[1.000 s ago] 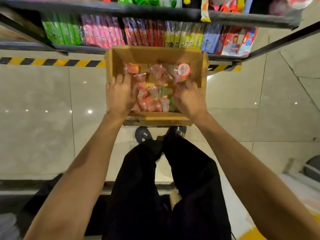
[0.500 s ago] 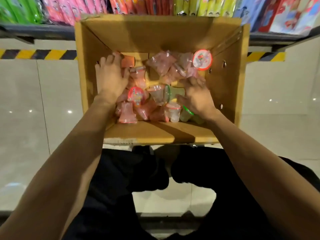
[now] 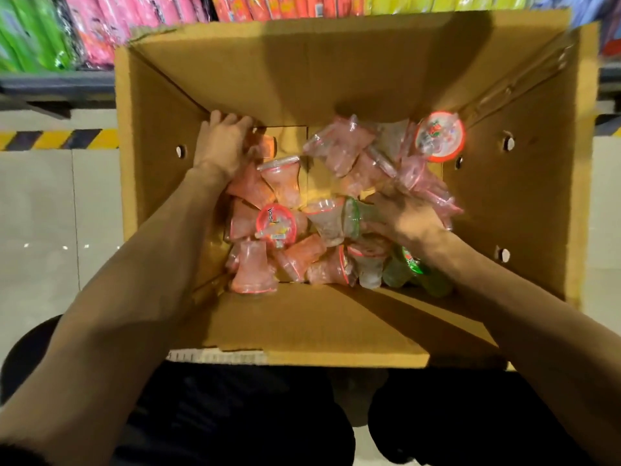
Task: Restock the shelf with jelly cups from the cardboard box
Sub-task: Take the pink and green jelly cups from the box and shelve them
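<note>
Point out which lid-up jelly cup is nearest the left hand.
The mid-pile cup, beside the left forearm; the other lid-up cup sits in the far right corner.

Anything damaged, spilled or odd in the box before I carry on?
No spill visible. The jelly cups lie jumbled at all angles in the cardboard box, and its near top edge is torn and ragged.

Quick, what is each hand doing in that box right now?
Left hand: curled over orange jelly cups; whether it grips one cannot be told.
Right hand: holding a green-rimmed jelly cup.
</note>
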